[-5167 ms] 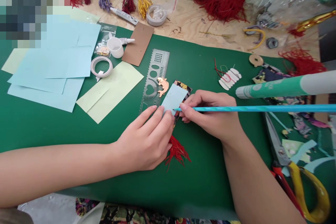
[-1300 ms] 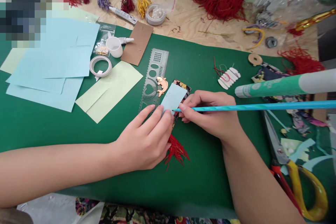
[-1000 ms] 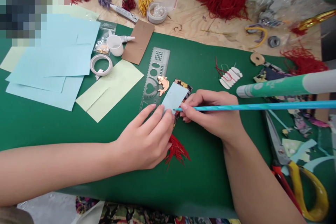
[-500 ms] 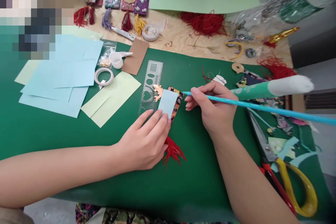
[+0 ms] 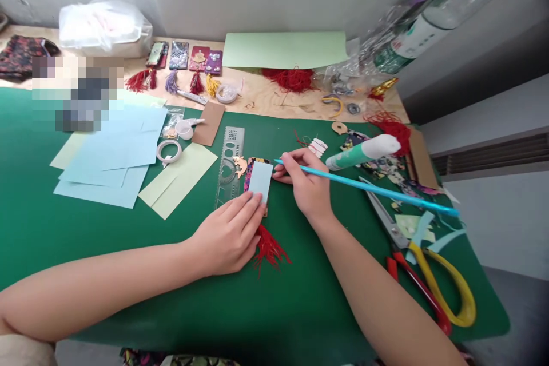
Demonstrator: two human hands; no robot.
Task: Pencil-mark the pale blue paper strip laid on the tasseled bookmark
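My left hand (image 5: 227, 234) lies with fingers flat on a small light-blue paper rectangle (image 5: 261, 180), pressing it onto a flower-patterned card (image 5: 249, 174). The pattern shows along the paper's left and top edges. A red tassel (image 5: 270, 245) fans out below the card, beside my fingers. In my right hand (image 5: 311, 186) is a long, thin blue pencil (image 5: 364, 184), its tip close to the paper's top right corner; whether it touches, I cannot tell. Left of the card are a gold fish-shaped charm (image 5: 241, 166) and a clear ruler (image 5: 229, 183).
Scissors (image 5: 422, 254) and paper scraps lie at right, near a glue stick (image 5: 364, 151). At left are blue paper sheets (image 5: 103, 166), a tape roll (image 5: 168, 152) and pale green paper (image 5: 178, 180). Decorated tasselled cards (image 5: 178, 56) and red thread (image 5: 289, 79) lie at the back.
The camera view has tilted up. On the card, the blue paper now sits further right, baring the pattern on the left instead of the right. The pencil stays by its upper right corner.
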